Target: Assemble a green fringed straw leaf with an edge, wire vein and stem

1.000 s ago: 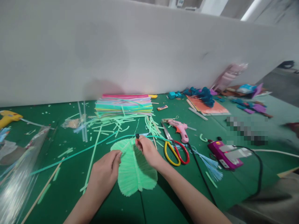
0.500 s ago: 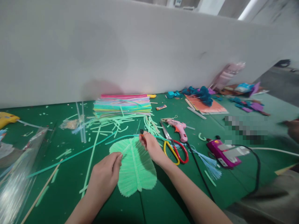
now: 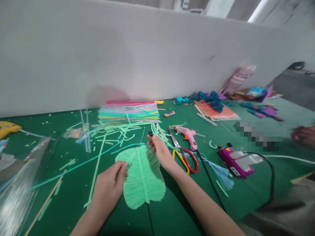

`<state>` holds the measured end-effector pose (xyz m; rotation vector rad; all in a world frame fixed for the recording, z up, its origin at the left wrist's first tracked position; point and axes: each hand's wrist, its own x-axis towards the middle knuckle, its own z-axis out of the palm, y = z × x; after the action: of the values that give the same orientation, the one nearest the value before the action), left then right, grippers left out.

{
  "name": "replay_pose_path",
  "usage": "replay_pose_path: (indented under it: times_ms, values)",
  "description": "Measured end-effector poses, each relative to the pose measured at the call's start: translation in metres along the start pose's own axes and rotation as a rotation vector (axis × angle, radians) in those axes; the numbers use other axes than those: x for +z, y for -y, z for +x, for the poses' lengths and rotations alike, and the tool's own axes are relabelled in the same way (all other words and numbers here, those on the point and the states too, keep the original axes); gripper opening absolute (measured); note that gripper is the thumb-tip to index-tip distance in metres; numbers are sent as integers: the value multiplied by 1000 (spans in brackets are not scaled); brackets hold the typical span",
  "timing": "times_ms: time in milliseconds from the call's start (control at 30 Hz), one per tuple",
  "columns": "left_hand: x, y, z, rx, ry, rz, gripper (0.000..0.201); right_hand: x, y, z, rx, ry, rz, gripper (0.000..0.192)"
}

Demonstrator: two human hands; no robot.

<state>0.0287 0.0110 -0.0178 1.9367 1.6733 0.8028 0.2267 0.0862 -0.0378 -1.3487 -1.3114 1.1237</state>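
A pale green leaf made of flattened pipe cleaners (image 3: pixel 144 178), with a raised midrib, lies in front of me on the green table. At its left edge, my left hand (image 3: pixel 112 178) is closed, thumb and forefinger pinching the leaf's edge. My right hand (image 3: pixel 159 152) is over the leaf's upper right side. Its fingers are curled around a small object with a black end (image 3: pixel 151 133); the rest of that object is mostly hidden. A fine thread-like strand rises from the leaf tip. Scissors (image 3: pixel 183 157) with red and yellow handles lie just right of my right hand.
Behind the leaf lies a stack of coloured pipe cleaners (image 3: pixel 129 113) with green offcuts around it. A pink glue gun (image 3: pixel 189 136), a blue tassel (image 3: pixel 222 173) and a purple power box (image 3: pixel 235 162) with cords are to the right. Another person's hand (image 3: pixel 304 137) shows at far right.
My right hand has risen slightly, with the black-ended object lifted a little away from the leaf tip. My left hand keeps its pinch at the leaf's left edge.
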Motion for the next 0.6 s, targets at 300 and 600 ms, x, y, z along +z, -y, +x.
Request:
replay_pose_path:
  times_ms: [300, 600]
  values:
    - [-11, -7, 8, -377, 161, -724, 34, 5, 1, -5, -183, -67, -246, 37]
    - [-8, -8, 7, -345, 250, -762, 36, 28, 24, -31, -134, 379, 254, 17]
